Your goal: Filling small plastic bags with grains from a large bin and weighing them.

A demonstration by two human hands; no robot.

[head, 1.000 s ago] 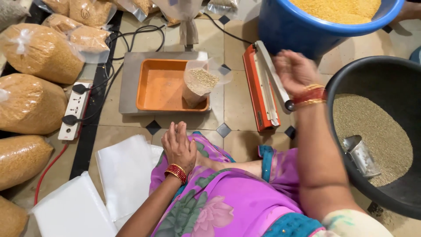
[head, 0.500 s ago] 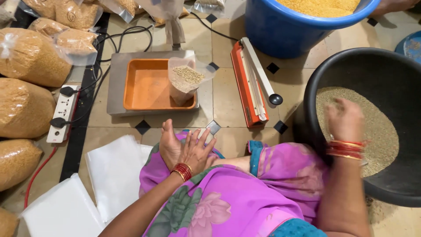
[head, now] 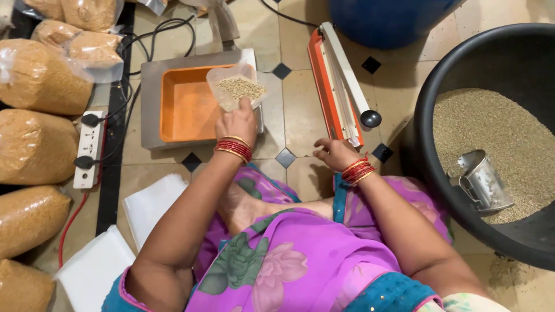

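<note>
My left hand (head: 236, 123) grips the lower edge of a clear plastic bag (head: 237, 88) part-filled with pale grain. The bag is tilted at the right edge of the orange tray (head: 182, 107) on a grey metal scale (head: 151, 74). My right hand (head: 333, 153) rests on the tiled floor with fingers spread, holding nothing, at the near end of an orange and white heat sealer (head: 338, 81). The sealer's lever arm is raised slightly, and its black knob points toward me.
A big black tub (head: 430, 121) of grain with a metal scoop (head: 481, 182) stands at the right. A blue bucket (head: 381, 20) is behind the sealer. Several filled grain bags (head: 34, 72) line the left, beside a power strip (head: 89, 149). Empty plastic bags (head: 151, 203) lie by my left knee.
My left hand left my lap and took hold of the bag on the scale. My right hand came out of the black tub and settled by the sealer.
</note>
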